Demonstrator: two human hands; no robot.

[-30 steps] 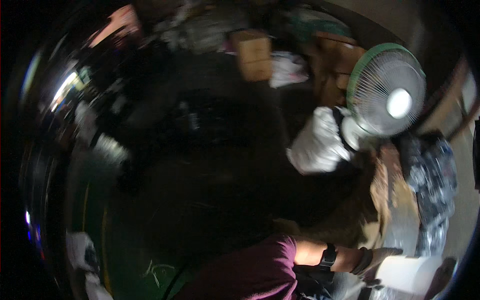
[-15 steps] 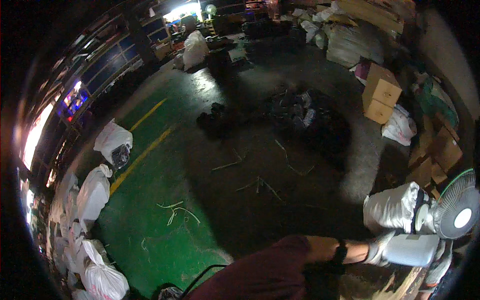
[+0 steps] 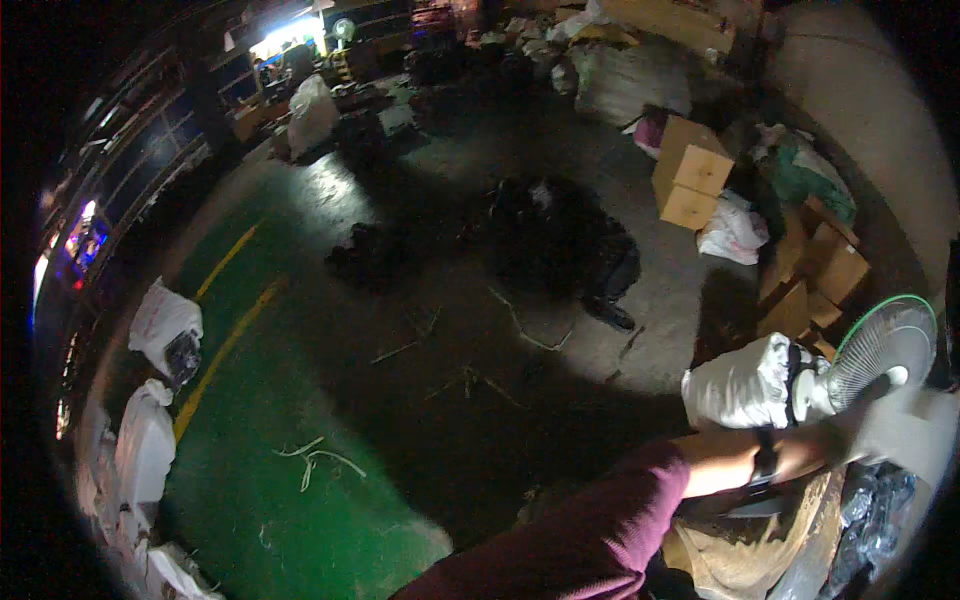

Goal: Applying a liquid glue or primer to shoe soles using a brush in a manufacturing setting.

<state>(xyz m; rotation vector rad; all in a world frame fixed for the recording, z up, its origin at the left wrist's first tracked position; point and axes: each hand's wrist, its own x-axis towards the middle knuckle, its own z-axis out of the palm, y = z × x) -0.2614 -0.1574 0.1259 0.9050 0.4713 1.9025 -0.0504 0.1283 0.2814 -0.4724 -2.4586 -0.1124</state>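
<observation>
My left arm, in a maroon sleeve with a black wristband (image 3: 765, 455), stretches across the lower right. At its end my left hand (image 3: 865, 425) is smeared by motion, in front of the lower part of a white pedestal fan (image 3: 885, 350) with a green-edged guard. A pale grey shape (image 3: 915, 440) is blurred at the hand; whether it is glove or a held box I cannot tell. My right hand is out of sight. Beneath the forearm lie a brown sheet of wrapping (image 3: 745, 560) and crumpled clear plastic (image 3: 870, 515).
A white sack (image 3: 735, 385) stands beside the fan. Stacked cartons (image 3: 692, 170) and flattened cardboard (image 3: 825, 265) line the right side. White sacks (image 3: 145, 450) stand along the left. A dark heap (image 3: 560, 245) and loose straps (image 3: 320, 460) lie on the floor.
My left hand has moved right and up, from beside the white sack to the fan, and is now blurred. The gloved right hand has left view. The whole scene has shifted left.
</observation>
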